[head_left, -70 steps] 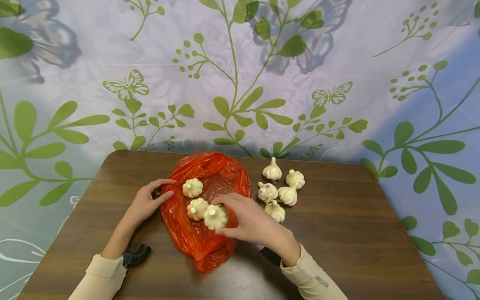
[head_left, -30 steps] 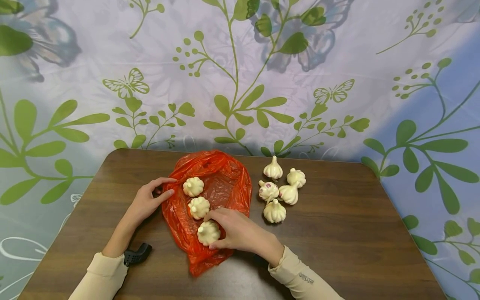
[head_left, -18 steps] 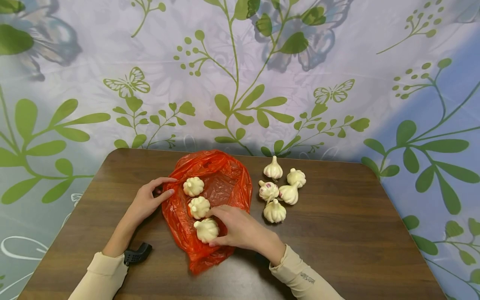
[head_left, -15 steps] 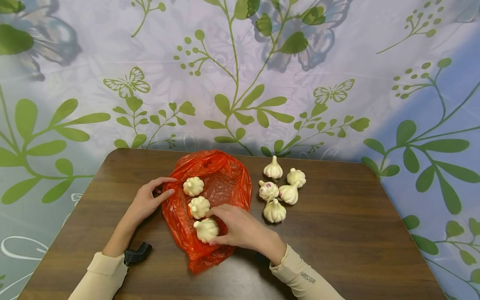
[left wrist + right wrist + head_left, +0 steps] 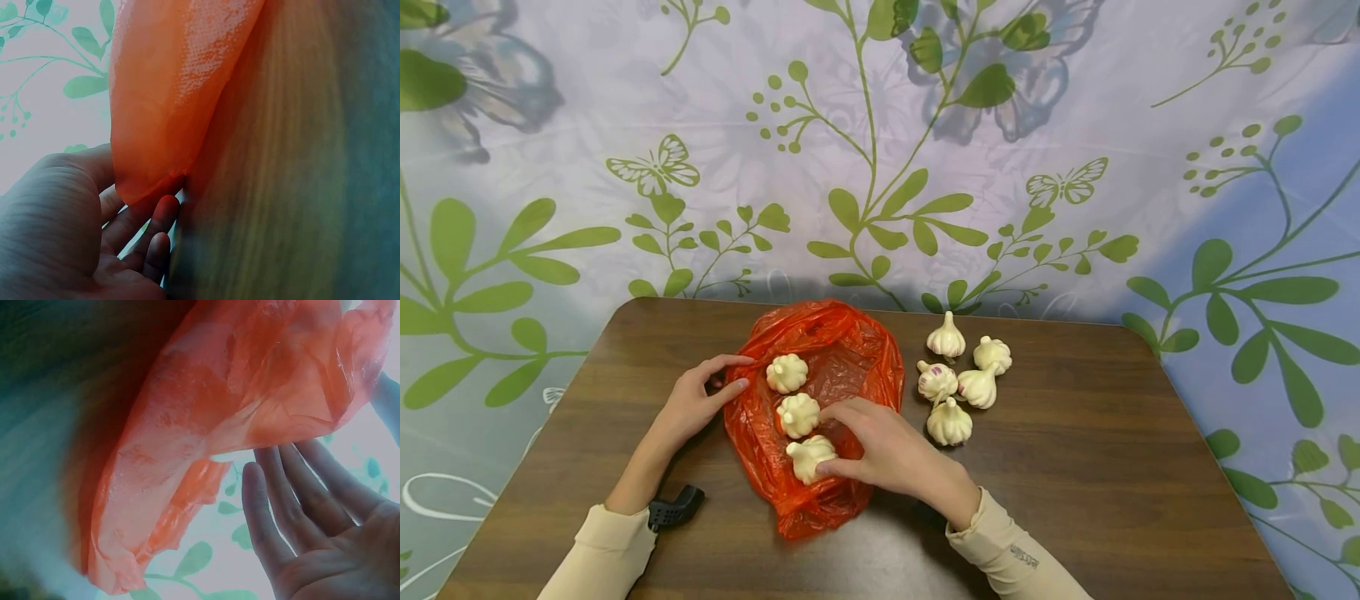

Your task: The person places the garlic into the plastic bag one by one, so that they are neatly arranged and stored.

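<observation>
In the head view a red plastic bag point(image 5: 842, 367) lies spread on the table, with three garlic bulbs in a row on it: a far one point(image 5: 787, 373), a middle one point(image 5: 798, 415) and a near one point(image 5: 811, 458). My left hand point(image 5: 694, 398) holds the bag's left edge with thumb and fingers; the left wrist view shows the thin film point(image 5: 162, 94) draped over its fingers. Beside the near bulb is my right hand point(image 5: 887, 446), its thumb tip at the bulb and its other fingers lifted off. Straight, spread fingers show in the right wrist view, partly behind the bag point(image 5: 250, 394).
Right of the bag, several more garlic bulbs point(image 5: 950, 422) sit in a loose group on the brown wooden table point(image 5: 1075, 467). A black wrist device point(image 5: 676, 508) is on the left wrist. Behind the table hangs a patterned cloth point(image 5: 880, 150) with green leaves.
The near bulb has come down onto the bag and tipped with its stem to the left. My right hand's fingers have just spread and drawn back from it. The left hand stays put.
</observation>
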`<action>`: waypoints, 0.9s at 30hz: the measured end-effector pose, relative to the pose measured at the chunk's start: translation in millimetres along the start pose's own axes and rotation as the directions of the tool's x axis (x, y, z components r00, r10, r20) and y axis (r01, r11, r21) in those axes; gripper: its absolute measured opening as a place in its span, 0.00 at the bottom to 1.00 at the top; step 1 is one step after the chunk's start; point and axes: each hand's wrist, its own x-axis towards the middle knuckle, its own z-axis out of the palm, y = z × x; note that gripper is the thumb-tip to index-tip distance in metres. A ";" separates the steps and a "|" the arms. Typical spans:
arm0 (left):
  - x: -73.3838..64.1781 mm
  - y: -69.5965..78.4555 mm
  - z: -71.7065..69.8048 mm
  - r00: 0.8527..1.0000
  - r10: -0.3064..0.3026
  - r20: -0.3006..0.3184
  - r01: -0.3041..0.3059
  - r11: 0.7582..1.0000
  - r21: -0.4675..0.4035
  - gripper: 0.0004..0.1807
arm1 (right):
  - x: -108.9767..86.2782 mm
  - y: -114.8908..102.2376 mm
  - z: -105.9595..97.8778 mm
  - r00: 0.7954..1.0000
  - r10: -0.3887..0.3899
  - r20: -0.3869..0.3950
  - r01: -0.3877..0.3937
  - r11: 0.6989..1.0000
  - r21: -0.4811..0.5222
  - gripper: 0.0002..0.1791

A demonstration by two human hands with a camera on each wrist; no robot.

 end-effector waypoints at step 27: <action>0.7 0.1 -1.2 1.000 -0.012 0.012 0.012 1.000 -0.009 0.18 | -40.0 23.4 -53.8 0.928 0.021 -0.371 -0.016 1.000 0.015 0.29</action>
